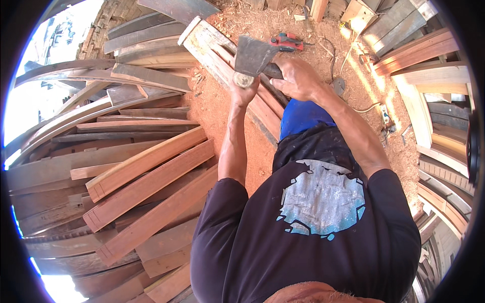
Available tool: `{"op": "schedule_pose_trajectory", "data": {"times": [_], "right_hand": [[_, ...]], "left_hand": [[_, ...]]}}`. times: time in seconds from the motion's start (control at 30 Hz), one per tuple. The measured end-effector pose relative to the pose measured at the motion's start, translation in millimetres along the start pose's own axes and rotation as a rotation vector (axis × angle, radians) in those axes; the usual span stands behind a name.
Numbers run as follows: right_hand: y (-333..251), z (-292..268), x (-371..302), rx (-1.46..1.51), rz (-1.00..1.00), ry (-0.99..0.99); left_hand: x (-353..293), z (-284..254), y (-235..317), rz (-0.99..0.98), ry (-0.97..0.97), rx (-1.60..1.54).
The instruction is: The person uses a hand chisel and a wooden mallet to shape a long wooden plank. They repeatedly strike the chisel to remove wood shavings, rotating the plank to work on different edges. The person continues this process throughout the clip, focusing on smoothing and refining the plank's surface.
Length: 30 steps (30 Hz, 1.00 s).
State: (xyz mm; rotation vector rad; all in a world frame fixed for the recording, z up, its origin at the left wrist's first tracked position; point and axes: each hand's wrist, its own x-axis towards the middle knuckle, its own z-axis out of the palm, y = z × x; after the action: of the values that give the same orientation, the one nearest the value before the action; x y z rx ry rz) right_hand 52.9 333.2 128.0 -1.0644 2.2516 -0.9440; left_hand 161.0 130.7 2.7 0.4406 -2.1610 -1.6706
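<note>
Control of the broad-bladed tool probably depends on a firm, even hold from both hands, with fingers kept clear of the blade's margins and the wrists relaxed. The left hand is closed around a pale, round wooden end, just below the grey blade. The right hand curls its fingers at the dark part on the blade's right; how tightly they close, I cannot tell. The tool is held out in front of the person, above a long timber and the sawdust-covered floor. The blade's broad face is turned up to the camera, widening toward the upper edge of the view, while the wooden end also faces the camera, so its long axis looks strongly foreshortened; which margin is the cutting edge is unclear
</note>
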Motion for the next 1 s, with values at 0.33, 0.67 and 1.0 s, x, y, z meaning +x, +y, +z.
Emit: {"op": "schedule_pose_trajectory", "data": {"times": [0.33,0.67,1.0], "right_hand": [[-58.0,-68.7,-28.6,0.219,-0.198,0.415],[-6.5,-2.1,-8.9,-0.263,-0.015,-0.078],[-27.0,-46.7,-37.4,0.174,-0.133,0.121]], "left_hand": [[8.6,-4.8,-3.9,0.017,-0.061,0.029],[-12.6,3.9,5.2,0.166,-0.089,0.142],[-8.6,10.5,6.0,-0.03,0.102,-0.006]]}}
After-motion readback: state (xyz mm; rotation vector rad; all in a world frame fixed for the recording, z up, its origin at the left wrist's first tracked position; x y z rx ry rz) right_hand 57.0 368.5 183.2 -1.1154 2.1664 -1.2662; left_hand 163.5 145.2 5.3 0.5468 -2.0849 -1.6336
